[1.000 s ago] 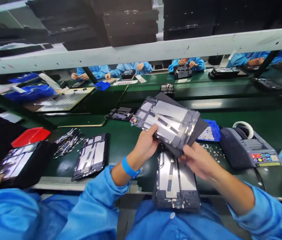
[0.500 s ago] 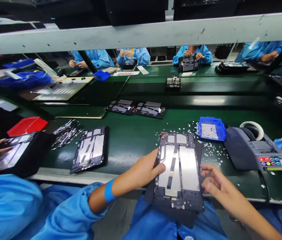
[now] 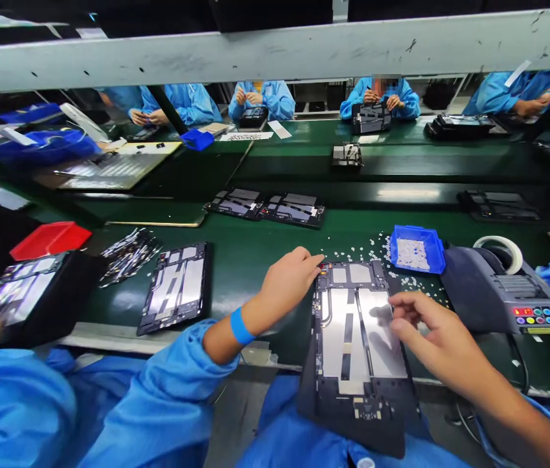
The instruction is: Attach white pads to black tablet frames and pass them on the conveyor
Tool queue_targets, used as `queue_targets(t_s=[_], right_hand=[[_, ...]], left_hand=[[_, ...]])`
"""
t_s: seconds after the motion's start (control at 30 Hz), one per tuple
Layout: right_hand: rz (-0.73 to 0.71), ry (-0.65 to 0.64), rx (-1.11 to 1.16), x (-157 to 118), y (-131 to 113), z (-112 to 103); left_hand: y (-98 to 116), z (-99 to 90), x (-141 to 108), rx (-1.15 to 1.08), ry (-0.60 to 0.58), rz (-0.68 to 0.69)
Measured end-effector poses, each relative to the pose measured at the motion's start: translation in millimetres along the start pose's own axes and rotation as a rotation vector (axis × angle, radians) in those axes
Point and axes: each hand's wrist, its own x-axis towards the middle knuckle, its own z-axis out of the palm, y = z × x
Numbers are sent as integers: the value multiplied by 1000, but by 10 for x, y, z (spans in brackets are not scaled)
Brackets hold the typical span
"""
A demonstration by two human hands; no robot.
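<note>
One tablet [image 3: 360,354], its inner side bared, lies before us with its silver plates [image 3: 332,338] facing up, on top of a dark panel [image 3: 353,432]. Both jut past the near edge of the green desk [image 3: 246,273], above our lap.

Left hand [image 3: 289,279]: fingertips at the tablet's upper left corner, fingers close together; whether the thumb pinches from below, we cannot tell. Right hand [image 3: 426,331]: grip loosely spread, thumb apart from forefinger, at the tablet's right edge; no pinch seen, contact unclear.

Step in hand, by our judgement: steadying and squaring up the tablet. The next move, we reckon, calls for light fingertips at the corner, some support under the overhanging end, and care around the dark strips [image 3: 347,361] between the plates.

Nearby: blue tray [image 3: 439,253] of white bits [image 3: 411,252] just beyond the upper right corner, more bits strewn beside it. Grey tape dispenser [image 3: 523,292] to its right. Second tablet [image 3: 175,286] to our left, well apart.
</note>
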Motion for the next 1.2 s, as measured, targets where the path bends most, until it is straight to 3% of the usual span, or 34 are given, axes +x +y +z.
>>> queue_targets(t_s=[0.1,0.27,0.4,0.7,0.9,1.03,1.2], right_hand=[[-98,-45,-25,278,-222,81],[-186,-24,-37,959,-345,304],[-183,-275,17,1338,-390,488],[-121,-211,57,1237,-413,607],[-124,-221,160,1268,-375,592],[-168,-272,137,1294,-373,583],[-173,-158,5,1239,-354,653]], left_hand=[[-14,101,49,0,5,51],[-66,168,-38,-245,211,112],[-30,191,-47,-433,261,87],[97,264,-200,-735,204,-230],[101,259,-128,-771,244,-175],[127,248,-106,-823,207,-124],[181,243,-107,-1155,135,-331]])
